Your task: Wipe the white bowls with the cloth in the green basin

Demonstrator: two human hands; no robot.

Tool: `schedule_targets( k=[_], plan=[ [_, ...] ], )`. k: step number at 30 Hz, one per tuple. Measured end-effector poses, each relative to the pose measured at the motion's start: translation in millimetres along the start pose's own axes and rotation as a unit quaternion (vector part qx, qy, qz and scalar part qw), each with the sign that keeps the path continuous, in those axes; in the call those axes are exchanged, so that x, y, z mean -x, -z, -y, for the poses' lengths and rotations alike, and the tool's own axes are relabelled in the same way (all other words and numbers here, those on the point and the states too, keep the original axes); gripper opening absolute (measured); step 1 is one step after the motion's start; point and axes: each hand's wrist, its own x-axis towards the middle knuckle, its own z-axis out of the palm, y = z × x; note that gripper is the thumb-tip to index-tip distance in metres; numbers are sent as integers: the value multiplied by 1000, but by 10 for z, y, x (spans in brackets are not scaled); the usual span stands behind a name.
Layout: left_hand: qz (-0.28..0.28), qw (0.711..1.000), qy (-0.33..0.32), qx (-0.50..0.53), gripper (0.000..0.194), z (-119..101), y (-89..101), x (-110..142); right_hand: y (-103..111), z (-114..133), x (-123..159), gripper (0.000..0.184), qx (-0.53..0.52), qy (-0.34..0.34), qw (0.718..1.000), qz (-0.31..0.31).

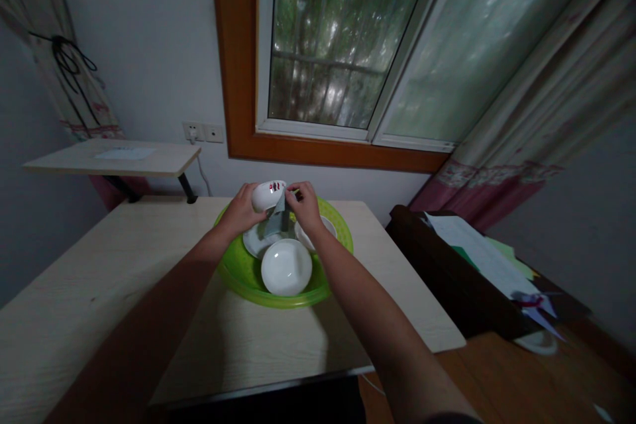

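A small white bowl with a red and dark print is tilted on its side in my left hand, whose fingers wrap its left edge. My right hand pinches a grey-green cloth at the bowl's right rim; the cloth hangs down below the bowl. Both hands are above a bright green basin. Inside it, a white bowl lies nearest me, a white dish sits behind it to the left, and another white bowl is partly hidden by my right forearm.
The basin stands on a pale wooden table. A raised shelf with a paper is at the back left, near wall sockets. Beyond the table's right edge is a dark piece of furniture holding papers. A window is behind.
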Motion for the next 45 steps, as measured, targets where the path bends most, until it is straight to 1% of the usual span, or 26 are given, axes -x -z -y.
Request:
schedule_targets(
  k=[4,10,15,18,21,24,26,28,31,33,38,45],
  plan=[
    [-4,1000,-1,-9,61,-5,5,0,-9,0,3,13,-37,10,999,22],
    [-6,1000,-4,-19,63,3,2,2,-11,34,15,18,-22,18,999,27],
    [-7,999,-15,-33,60,8,-1,5,-3,47,9,16,-33,24,999,30],
    [-11,999,-10,-35,60,15,-4,-2,-10,40,-1,16,-37,13,999,24],
    [-2,999,1,-35,61,2,5,-7,-28,19,-13,17,-31,-9,999,21],
    [4,999,6,-39,61,-23,18,-5,-45,-6,-20,20,-39,-41,998,-1],
    [5,999,8,-43,61,-34,22,-1,-46,-12,-18,19,-41,-45,998,-14],
    [6,999,10,-46,61,-36,21,2,-39,-5,-11,15,-33,-33,999,-8],
    [6,999,16,-49,61,-23,17,2,-30,14,3,11,-31,-16,999,24],
    [5,998,17,-52,61,-8,13,-1,-33,15,10,11,-32,-13,999,39],
    [14,998,3,-67,59,19,1,-2,-48,-22,13,12,-11,-13,999,49],
    [12,997,-4,-71,56,18,-2,8,-10,25,16,13,21,36,996,74]
  ],
)
